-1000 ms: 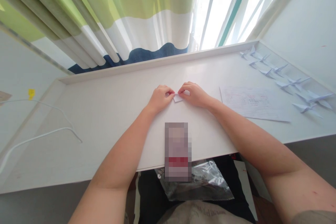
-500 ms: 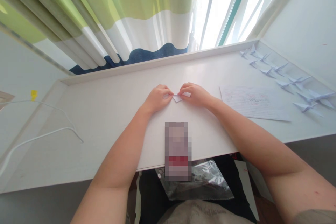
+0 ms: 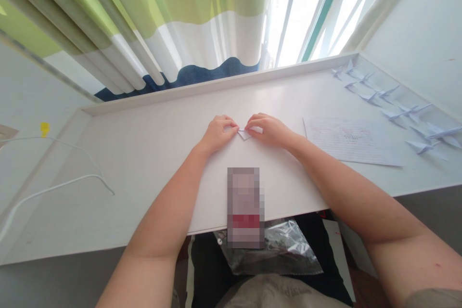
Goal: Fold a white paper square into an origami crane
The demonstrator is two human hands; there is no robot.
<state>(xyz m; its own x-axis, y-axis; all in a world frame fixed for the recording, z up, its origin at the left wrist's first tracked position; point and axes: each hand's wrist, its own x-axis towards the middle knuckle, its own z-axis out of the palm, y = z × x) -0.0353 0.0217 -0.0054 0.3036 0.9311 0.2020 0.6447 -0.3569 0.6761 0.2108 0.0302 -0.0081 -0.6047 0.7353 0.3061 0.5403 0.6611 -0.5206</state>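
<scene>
A small folded piece of white paper (image 3: 245,135) lies on the white desk between my hands. My left hand (image 3: 221,133) pinches its left corner between thumb and fingertips. From the other side, my right hand (image 3: 266,130) pinches the right part of the same paper, and its fingers hide some of the folds. Both hands rest low on the desk surface, their fingertips a little apart. The front point of the paper faces toward me.
Several folded paper cranes (image 3: 397,113) stand at the desk's right end. A written sheet of paper (image 3: 350,142) lies beside my right forearm. A blurred-out phone-shaped object (image 3: 245,202) is at the front edge, above a clear plastic bag (image 3: 288,250). A white cable (image 3: 72,181) crosses the left side.
My hands keep their pinch on the paper with almost no movement. The whole view has shifted very slightly.
</scene>
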